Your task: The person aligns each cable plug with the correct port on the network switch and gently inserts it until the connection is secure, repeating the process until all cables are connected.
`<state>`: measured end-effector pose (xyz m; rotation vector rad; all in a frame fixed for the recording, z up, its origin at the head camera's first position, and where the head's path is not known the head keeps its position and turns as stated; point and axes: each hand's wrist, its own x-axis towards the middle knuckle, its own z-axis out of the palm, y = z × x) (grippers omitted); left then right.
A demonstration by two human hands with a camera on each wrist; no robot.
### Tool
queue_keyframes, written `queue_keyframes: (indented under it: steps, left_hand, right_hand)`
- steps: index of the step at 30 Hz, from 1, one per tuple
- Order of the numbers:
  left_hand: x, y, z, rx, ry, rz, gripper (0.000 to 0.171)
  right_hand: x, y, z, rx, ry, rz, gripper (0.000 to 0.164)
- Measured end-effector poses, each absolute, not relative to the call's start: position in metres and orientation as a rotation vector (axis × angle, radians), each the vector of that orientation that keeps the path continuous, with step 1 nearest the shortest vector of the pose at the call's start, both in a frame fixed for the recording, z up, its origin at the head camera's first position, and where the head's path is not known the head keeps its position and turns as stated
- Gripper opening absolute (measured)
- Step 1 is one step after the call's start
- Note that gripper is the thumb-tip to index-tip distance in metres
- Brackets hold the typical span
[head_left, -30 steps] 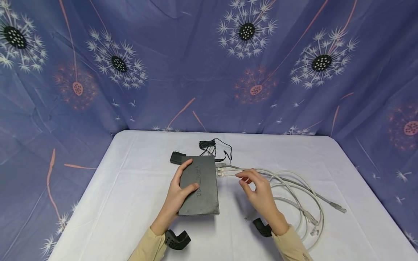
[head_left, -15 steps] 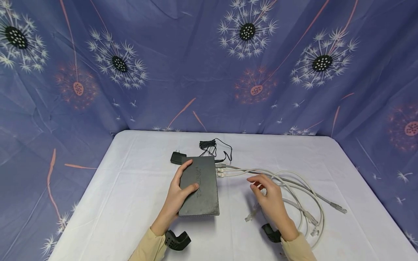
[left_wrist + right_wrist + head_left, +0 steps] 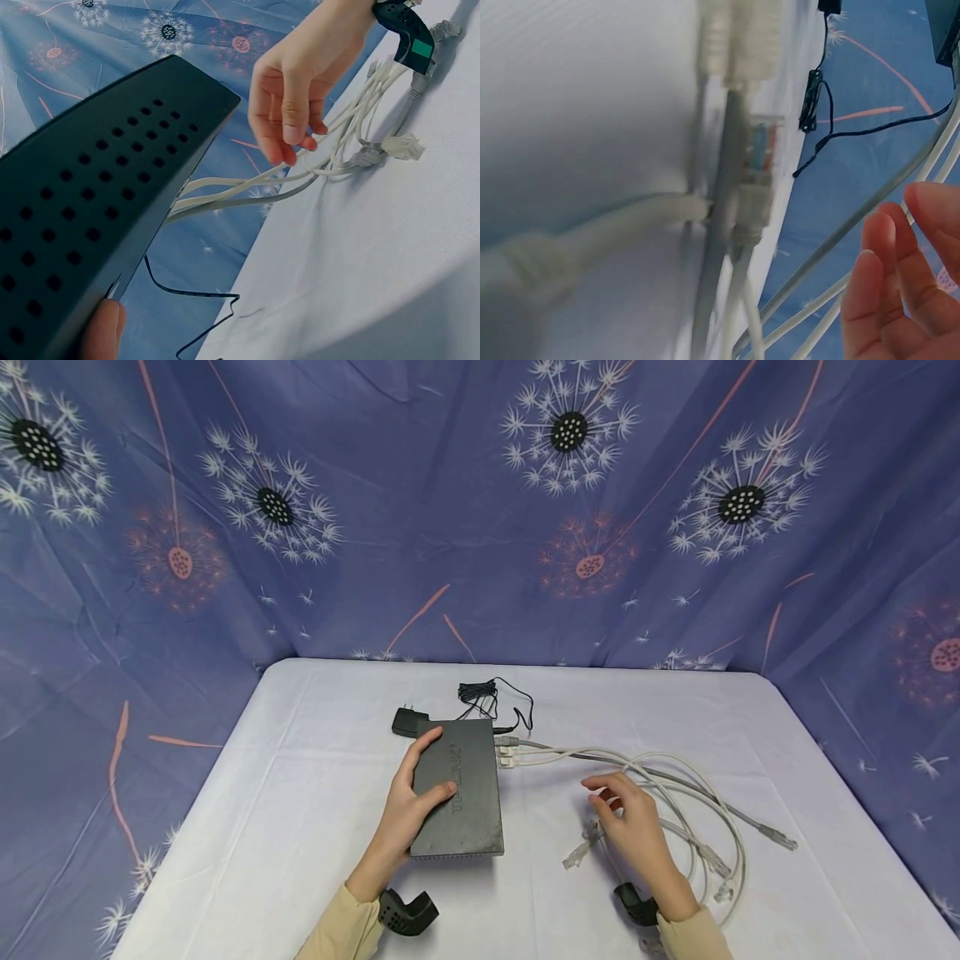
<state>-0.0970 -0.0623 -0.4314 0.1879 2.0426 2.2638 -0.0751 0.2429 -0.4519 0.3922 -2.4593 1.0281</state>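
A dark grey network switch (image 3: pixel 468 827) with TP-LINK lettering is gripped along its left side by my left hand (image 3: pixel 397 818), thumb over the top. Its vent-holed face (image 3: pixel 90 180) fills much of the left wrist view. A grey plug (image 3: pixel 507 741) and white plugs (image 3: pixel 507 762) sit in its right side, as does a black power lead (image 3: pixel 504 729). My right hand (image 3: pixel 633 831) hovers right of the switch, over the network cables (image 3: pixel 682 785), fingers loosely bent around nothing. In the right wrist view, those fingers (image 3: pixel 885 240) appear apart from the cables behind.
A black power adapter (image 3: pixel 406 722) lies behind the switch, beside its bundled cord (image 3: pixel 477 693). Loose cable ends, such as a clear plug (image 3: pixel 577 855) and a grey plug (image 3: pixel 777 837), lie on the white table (image 3: pixel 262 827). A patterned blue cloth (image 3: pixel 420 510) hangs behind.
My right hand has drawn back from beside the white plugs, to the right and toward me. The clear plug end beneath it has come into fuller view. My left hand and the switch stay put.
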Motion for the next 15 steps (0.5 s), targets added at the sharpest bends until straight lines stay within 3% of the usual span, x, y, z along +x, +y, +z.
queue_keyframes:
  steps: [15]
  left_hand:
    - [-0.0963, -0.0631, -0.4324, 0.182, 2.030, 2.270, 0.070]
  right_hand:
    - [-0.0691, 0.2533, -0.4619, 0.240, -2.677, 1.021, 0.026]
